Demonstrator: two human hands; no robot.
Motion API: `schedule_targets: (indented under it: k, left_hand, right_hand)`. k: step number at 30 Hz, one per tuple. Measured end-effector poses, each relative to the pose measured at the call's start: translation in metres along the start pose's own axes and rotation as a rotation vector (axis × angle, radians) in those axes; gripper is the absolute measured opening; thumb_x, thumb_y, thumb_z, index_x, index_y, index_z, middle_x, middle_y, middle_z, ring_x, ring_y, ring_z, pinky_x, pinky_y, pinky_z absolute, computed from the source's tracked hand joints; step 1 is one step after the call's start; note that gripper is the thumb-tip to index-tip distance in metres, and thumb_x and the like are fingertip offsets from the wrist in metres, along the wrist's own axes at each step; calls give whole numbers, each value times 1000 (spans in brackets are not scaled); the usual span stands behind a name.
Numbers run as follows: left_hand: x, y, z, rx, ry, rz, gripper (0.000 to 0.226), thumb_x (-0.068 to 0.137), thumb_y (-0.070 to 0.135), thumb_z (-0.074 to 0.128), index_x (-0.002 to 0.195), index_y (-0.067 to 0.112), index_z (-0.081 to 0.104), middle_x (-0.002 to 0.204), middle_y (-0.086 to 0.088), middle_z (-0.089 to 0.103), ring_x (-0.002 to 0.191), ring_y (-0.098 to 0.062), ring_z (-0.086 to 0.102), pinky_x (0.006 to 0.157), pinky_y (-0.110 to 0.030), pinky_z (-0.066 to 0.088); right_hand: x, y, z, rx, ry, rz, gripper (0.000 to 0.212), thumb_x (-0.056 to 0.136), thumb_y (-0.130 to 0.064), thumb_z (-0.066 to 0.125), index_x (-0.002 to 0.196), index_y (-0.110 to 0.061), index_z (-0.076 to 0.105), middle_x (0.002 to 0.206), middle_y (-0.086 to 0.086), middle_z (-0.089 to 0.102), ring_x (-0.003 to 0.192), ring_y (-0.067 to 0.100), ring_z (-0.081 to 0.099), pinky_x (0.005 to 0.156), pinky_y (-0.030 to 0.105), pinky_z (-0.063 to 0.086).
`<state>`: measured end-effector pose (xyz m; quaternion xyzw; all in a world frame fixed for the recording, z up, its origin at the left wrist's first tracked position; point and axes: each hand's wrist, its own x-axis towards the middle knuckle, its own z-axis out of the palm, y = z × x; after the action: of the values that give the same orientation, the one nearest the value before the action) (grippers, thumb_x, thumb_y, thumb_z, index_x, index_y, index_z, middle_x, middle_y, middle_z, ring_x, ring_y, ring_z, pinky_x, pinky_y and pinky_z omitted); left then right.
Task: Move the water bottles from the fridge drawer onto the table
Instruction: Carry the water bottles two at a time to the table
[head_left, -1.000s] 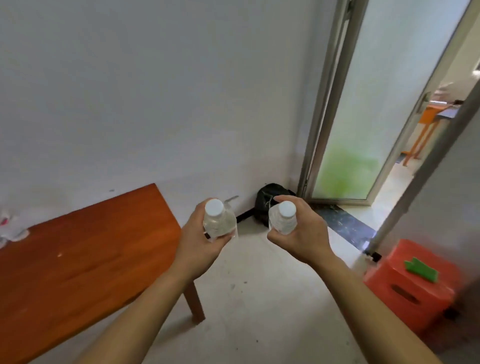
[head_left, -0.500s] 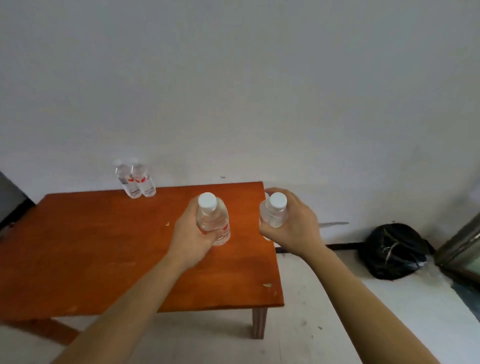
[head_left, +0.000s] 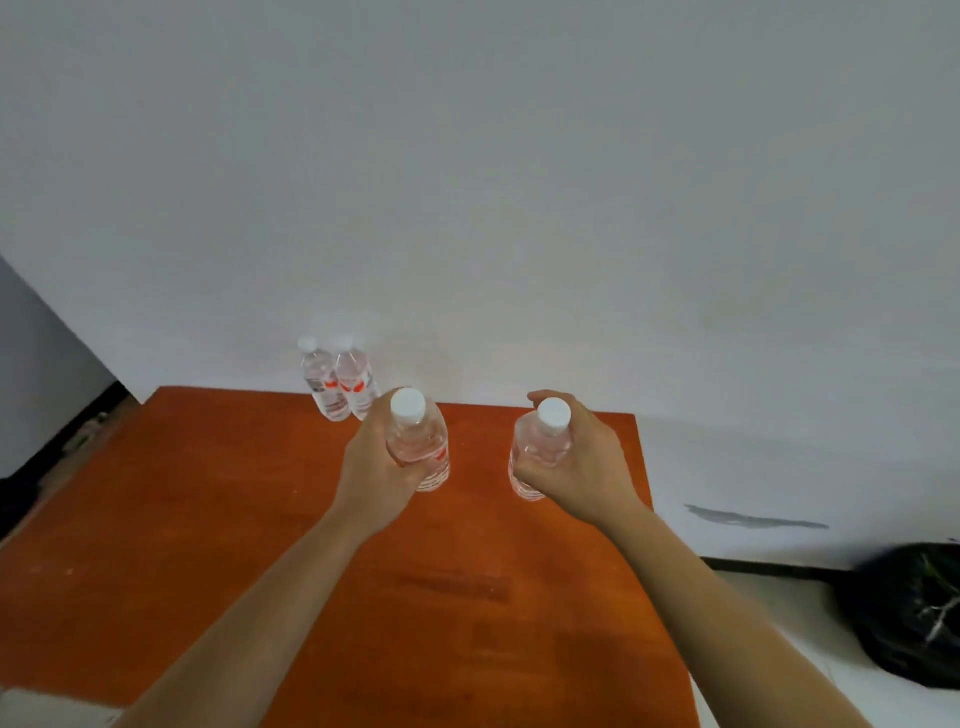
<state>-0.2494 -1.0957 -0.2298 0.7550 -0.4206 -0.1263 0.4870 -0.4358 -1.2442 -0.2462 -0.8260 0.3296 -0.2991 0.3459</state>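
Left hand: fingers curled round a capped water bottle, upright, over the bench middle. Right hand: fingers wrapped round a second bottle, upright, near the bench's right edge. Whether either base touches the wood: cannot tell. Two more bottles stand touching at the far edge by the wall. Black bag on floor, right.
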Motion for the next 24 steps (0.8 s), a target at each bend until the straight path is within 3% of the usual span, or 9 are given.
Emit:
schedule_targets:
  k: [3,8,11,14,17,21,24]
  left_hand:
    - [50,-46,-8,-13,-55,-6,82,71,9,87,134,32,40,122,13,58,112,-9,56,84,-13,48]
    - [146,-121,-25,43,-215,-37,81,67,21,90,135,26,46,126,8,58,116,-12,57,99,-38,51]
    - [194,-152,-20,107,-276,-23,79,64,21,92,132,25,53,126,3,53,115,-13,51,100,-36,45]
    - [231,-178,-8,116,-315,-31,73,67,16,89,131,24,55,123,3,58,112,-16,55,92,-31,44]
    - [260,-205,4,138,-299,-49,69,71,17,86,132,24,55,123,2,63,113,-21,60,93,-38,51]
    - [284,-229,18,136,-291,-87,73,71,13,85,135,22,51,130,1,63,116,-21,59,92,-33,47]
    - [297,-243,25,126,-289,-103,70,75,9,81,136,22,49,133,-1,60,120,-23,57,97,-38,48]
  right_hand:
    - [39,5,41,-6,17,67,65,64,-41,78,117,-56,43,110,-18,63,96,7,63,81,33,59]
    - [110,4,107,11,49,227,59,66,-37,80,115,-48,49,106,-16,64,96,3,62,83,30,57]
    - [145,13,136,5,82,287,56,66,-37,81,113,-43,51,106,-15,63,94,3,62,81,29,57]
    - [175,26,162,-7,92,325,55,67,-36,80,116,-37,55,108,-15,61,93,3,61,80,30,57]
    - [205,43,187,3,112,373,56,67,-37,80,118,-36,55,109,-15,61,95,5,61,81,28,55]
    - [235,63,217,-4,113,409,57,69,-33,82,119,-30,56,110,-10,61,96,7,61,82,27,54]
    - [253,71,236,9,97,412,55,71,-27,81,121,-26,56,111,-8,60,96,9,59,81,24,50]
